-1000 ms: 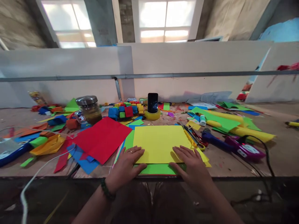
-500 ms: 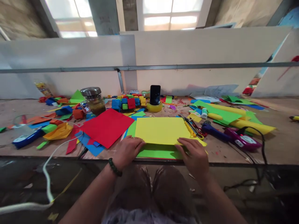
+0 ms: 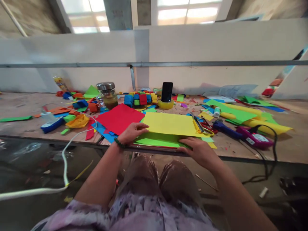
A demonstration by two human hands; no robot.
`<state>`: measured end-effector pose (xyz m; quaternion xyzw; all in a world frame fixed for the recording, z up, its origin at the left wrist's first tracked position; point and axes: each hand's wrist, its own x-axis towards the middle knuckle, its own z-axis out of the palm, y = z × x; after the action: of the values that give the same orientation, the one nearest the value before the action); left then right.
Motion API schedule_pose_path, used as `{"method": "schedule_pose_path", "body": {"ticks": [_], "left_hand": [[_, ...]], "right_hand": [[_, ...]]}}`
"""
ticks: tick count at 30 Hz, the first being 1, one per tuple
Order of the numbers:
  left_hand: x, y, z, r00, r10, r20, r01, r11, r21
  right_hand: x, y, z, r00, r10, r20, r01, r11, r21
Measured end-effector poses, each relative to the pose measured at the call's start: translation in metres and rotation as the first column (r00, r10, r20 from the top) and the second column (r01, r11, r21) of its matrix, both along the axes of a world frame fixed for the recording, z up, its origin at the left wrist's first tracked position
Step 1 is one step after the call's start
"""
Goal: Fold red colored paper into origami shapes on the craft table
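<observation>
Likely light and creasable, the yellow sheet suits near-corner holds; left hand touches it, right hand rests apart on green paper, grips unclear.

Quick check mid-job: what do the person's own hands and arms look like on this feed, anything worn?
Both the left hand and right hand are ungloved. A dark, greenish braided-looking bracelet circles the left wrist. The left sleeve is pale purple and white with dark markings; no right sleeve shows.
</observation>
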<state>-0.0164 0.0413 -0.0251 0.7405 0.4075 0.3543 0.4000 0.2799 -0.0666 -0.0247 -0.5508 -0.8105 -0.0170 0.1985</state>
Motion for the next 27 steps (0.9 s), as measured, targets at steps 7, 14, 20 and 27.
{"method": "schedule_pose_path", "body": {"ticks": [7,14,20,27], "left_hand": [[-0.014,-0.011,0.005,0.987,-0.011,0.161,0.029,0.993,-0.114],[-0.014,-0.018,0.006,0.967,0.02,0.253,0.025,0.985,-0.173],[-0.01,-0.015,0.004,0.962,0.043,0.268,0.018,0.975,-0.219],[-0.013,-0.008,0.002,0.976,0.001,0.217,0.044,0.978,-0.204]], "right_hand": [[-0.001,-0.002,0.012,0.996,-0.083,0.011,0.084,0.996,-0.028],[-0.007,0.005,0.02,0.972,-0.211,0.099,0.206,0.977,0.062],[-0.008,0.011,0.013,0.979,-0.16,0.126,0.114,0.944,0.311],[0.003,0.014,0.015,0.984,-0.003,0.177,-0.076,0.896,0.437]]}}
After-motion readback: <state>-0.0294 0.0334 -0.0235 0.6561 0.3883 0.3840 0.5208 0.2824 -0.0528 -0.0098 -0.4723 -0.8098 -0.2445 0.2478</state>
